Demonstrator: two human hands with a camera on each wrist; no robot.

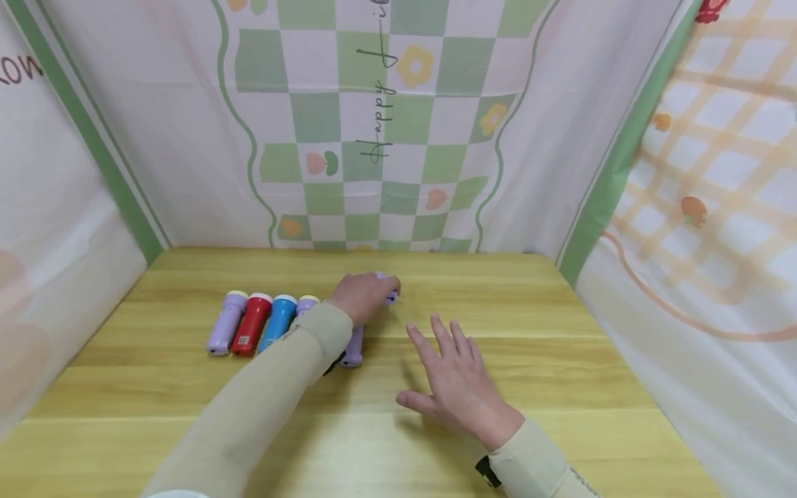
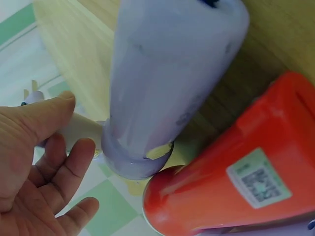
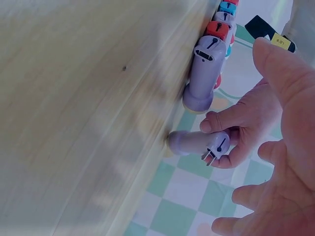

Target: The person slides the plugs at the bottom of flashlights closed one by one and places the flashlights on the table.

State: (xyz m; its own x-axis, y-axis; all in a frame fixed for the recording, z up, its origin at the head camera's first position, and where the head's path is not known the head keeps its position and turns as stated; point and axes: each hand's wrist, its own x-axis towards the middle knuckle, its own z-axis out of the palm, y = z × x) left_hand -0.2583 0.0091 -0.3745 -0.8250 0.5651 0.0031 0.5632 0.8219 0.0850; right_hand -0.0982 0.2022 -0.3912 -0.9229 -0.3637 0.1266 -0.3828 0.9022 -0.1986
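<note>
My left hand (image 1: 361, 296) grips a purple flashlight (image 3: 192, 142) near its tail end. The right wrist view shows this flashlight's wide head at the tabletop and two metal plug prongs sticking out by the fingers. To its left lies a row of flashlights: purple (image 1: 227, 325), red (image 1: 253, 325), blue (image 1: 278, 324) and more purple. The row's rightmost purple flashlight (image 1: 353, 346) is partly hidden by my left wrist. Beside it the left wrist view has another red flashlight (image 2: 221, 162) with a QR sticker. My right hand (image 1: 457, 387) hovers over the table, fingers spread, touching nothing.
The flashlights are on a wooden table (image 1: 560, 415). Behind it hangs a green-and-white checked cloth (image 1: 361, 117), and more printed cloth (image 1: 703, 207) closes off the right side. My left forearm covers part of the row.
</note>
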